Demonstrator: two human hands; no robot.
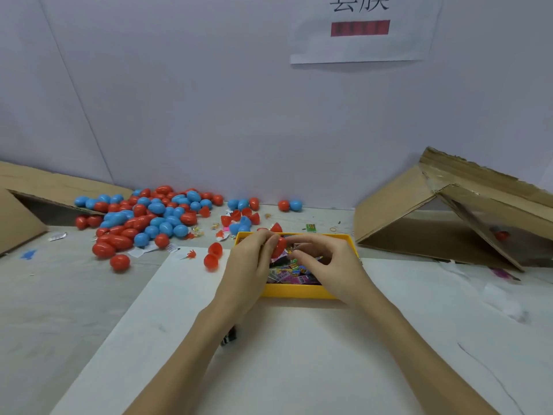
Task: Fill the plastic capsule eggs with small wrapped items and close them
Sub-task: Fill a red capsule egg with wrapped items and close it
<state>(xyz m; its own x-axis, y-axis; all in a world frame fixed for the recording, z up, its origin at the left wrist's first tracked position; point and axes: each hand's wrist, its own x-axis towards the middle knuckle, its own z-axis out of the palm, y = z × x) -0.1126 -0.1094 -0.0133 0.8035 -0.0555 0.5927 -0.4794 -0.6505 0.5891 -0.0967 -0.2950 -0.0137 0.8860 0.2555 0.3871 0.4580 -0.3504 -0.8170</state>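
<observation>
Over the yellow tray (294,291) of small wrapped items (291,271), the left hand (254,259) grips a red capsule egg half (279,246) with curled fingers. The right hand (324,259) is just beside that half, its fingers bent toward it; whether they pinch anything cannot be told. Left of the tray on the counter (59,295) lies an open red egg (213,256), its two halves side by side. Farther left and behind the tray sits a heap of closed red and blue eggs (149,214). To the tray's right stands a tipped cardboard box (419,205).
</observation>
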